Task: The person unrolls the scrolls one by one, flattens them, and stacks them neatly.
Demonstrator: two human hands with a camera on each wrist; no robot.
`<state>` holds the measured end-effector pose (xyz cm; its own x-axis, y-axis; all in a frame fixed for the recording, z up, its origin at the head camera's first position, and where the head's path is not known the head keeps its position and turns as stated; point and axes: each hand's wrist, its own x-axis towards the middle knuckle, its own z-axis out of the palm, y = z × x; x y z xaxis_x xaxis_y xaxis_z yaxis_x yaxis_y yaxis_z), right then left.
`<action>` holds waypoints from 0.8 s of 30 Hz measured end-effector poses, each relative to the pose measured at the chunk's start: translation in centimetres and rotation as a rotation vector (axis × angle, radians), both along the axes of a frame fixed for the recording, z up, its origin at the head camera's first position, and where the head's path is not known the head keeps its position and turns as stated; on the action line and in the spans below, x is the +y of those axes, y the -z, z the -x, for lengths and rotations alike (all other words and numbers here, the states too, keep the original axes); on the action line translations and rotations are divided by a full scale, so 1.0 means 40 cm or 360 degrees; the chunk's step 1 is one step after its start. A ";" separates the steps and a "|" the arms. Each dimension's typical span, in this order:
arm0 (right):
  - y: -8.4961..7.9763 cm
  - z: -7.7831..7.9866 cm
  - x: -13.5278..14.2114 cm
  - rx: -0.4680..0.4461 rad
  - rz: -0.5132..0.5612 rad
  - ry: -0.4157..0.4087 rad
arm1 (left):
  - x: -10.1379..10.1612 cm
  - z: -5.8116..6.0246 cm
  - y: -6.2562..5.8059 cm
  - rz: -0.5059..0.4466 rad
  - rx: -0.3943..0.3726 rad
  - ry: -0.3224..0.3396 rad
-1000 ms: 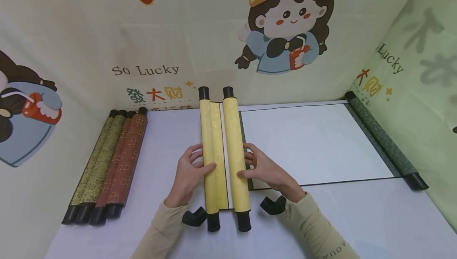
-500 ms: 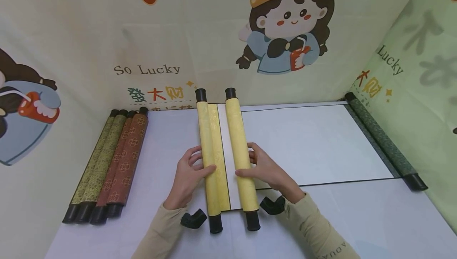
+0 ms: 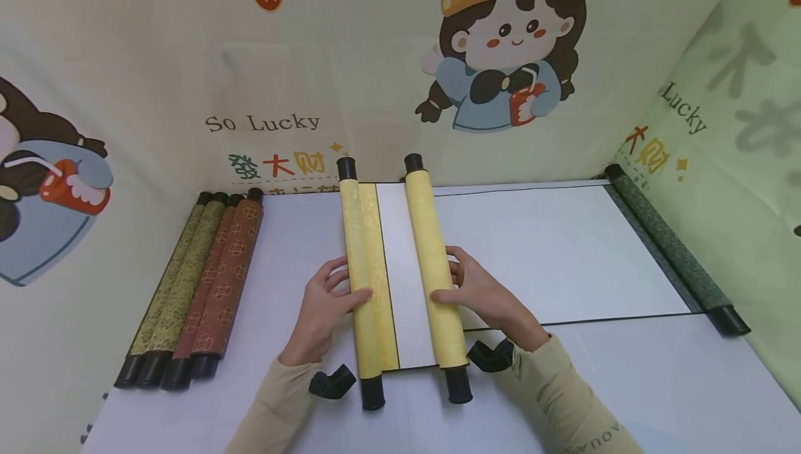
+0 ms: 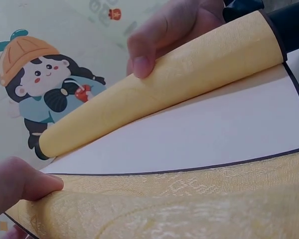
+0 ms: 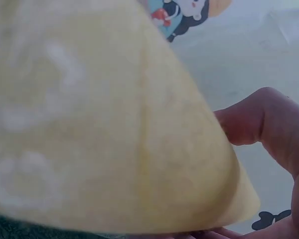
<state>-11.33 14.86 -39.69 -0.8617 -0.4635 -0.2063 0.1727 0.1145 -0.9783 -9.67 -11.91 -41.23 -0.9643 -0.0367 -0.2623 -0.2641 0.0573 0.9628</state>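
Yellow black-ended scroll, partly unrolled, white strip between two slanting rolls, mid-view

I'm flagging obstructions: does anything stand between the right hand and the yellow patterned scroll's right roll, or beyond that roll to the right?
Nothing visible separates them: the right hand grips the yellow patterned scroll's right roll. Beyond it, a flat white sheet lies spread, ending in a dark green patterned roll.

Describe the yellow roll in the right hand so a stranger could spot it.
On the white table, find the partly opened yellow scroll. The yellow roll gripped by the right hand is its right end. White paper borders it directly, whereas the left roll, in the left hand, borders a flat yellow band.
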 end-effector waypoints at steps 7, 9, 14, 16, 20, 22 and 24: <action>-0.007 0.007 0.017 -0.0024 -0.0022 0.0012 | -0.007 0.001 -0.003 -0.0016 -0.0023 0.0006; -0.009 0.010 0.028 -0.0031 0.0002 0.0024 | -0.012 0.001 -0.003 -0.0030 -0.0030 -0.0001; -0.015 0.015 0.042 -0.0033 0.0067 -0.0034 | -0.022 0.001 -0.003 -0.0015 -0.0018 0.0005; -0.014 0.015 0.044 -0.0034 0.0081 -0.0061 | -0.024 0.001 -0.004 0.0004 -0.0008 0.0016; -0.011 0.016 0.045 -0.0033 0.0081 -0.0077 | -0.024 0.000 -0.008 0.0015 0.0012 0.0038; -0.008 0.017 0.046 -0.0026 0.0062 -0.0069 | -0.024 0.000 -0.010 0.0016 0.0024 0.0047; -0.008 0.019 0.047 -0.0015 0.0049 -0.0054 | -0.025 0.000 -0.011 0.0024 0.0031 0.0050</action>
<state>-12.09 16.74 -39.39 -0.8435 -0.4987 -0.1995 0.1782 0.0906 -0.9798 -9.66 -12.90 -40.78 -0.9699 -0.0104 -0.2432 -0.2432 0.0799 0.9667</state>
